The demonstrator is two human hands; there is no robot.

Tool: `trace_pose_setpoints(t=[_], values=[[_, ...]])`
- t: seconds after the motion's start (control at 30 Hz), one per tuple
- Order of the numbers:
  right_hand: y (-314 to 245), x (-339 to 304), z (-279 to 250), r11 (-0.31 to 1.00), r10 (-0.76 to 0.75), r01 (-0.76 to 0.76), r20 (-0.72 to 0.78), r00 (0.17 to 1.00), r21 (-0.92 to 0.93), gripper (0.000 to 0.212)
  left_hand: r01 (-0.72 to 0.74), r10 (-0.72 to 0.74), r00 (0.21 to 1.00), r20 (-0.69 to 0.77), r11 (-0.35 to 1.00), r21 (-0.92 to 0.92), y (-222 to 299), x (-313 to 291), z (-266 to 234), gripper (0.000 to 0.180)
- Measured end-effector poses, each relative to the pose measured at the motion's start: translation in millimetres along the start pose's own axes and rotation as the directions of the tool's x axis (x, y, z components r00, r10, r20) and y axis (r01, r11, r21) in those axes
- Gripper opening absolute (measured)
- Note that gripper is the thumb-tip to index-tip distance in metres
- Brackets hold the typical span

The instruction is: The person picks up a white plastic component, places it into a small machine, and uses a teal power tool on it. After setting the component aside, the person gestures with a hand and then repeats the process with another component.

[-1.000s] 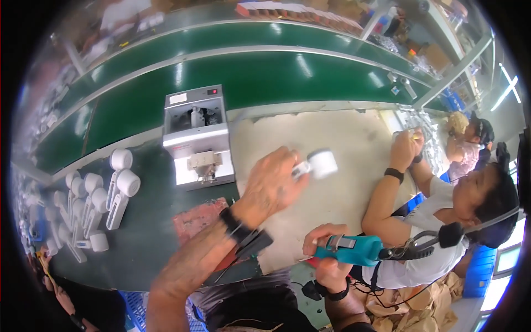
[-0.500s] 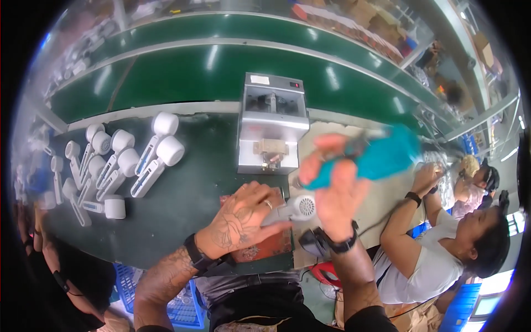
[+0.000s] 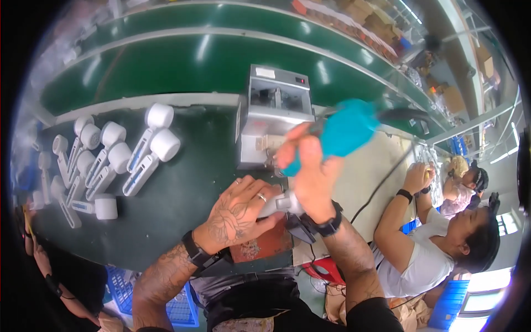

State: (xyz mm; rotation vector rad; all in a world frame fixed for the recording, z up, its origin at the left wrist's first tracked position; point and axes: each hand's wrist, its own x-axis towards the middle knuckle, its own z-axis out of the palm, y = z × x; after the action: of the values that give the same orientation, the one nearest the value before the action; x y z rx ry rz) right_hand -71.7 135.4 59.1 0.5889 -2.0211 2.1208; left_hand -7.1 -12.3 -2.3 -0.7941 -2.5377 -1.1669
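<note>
My left hand [image 3: 238, 213] is closed around the handle of a pale handheld device with a round head [image 3: 285, 203], holding it down over a reddish-brown pad [image 3: 257, 246]. My right hand [image 3: 312, 180] grips a teal electric screwdriver [image 3: 348, 130], tilted with its front end down to the left and its cord end up to the right. The screwdriver's front end is by the front of a silver screw feeder [image 3: 271, 122]; its bit is hidden by my fingers and blur. Part of the device's round head is hidden behind my right hand.
Several white round-headed handheld devices [image 3: 119, 157] lie on the dark green table to the left. A black cord [image 3: 381, 185] crosses the pale board at right. Behind the table runs a green conveyor [image 3: 177, 66]. A co-worker [image 3: 415, 243] sits at right; a blue crate [image 3: 182, 307] is below.
My right hand with the electric screwdriver has moved left, closer to the screw feeder's front. The left hand stays on the device, whose round head is now partly covered.
</note>
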Motion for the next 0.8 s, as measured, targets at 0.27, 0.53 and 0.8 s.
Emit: trace_pose_setpoints(t=[0.27,0.53,0.8], values=[[-15,-38,-23,0.999,0.013,-0.011,-0.036,0.999,0.052,0.062,-0.023,0.023,1.000,-0.010,1.000,0.005,0,0,4,0.039],[-3,-42,-26,0.998,-0.001,0.004,-0.045,0.999,0.066,0.056,-0.018,0.018,1.000,-0.009,1.000,-0.001,0,-1,5,0.041],[8,-38,-26,0.997,-0.021,0.017,0.053,0.998,0.076,0.044,-0.007,0.007,1.000,-0.001,0.997,0.077,5,3,3,0.040]])
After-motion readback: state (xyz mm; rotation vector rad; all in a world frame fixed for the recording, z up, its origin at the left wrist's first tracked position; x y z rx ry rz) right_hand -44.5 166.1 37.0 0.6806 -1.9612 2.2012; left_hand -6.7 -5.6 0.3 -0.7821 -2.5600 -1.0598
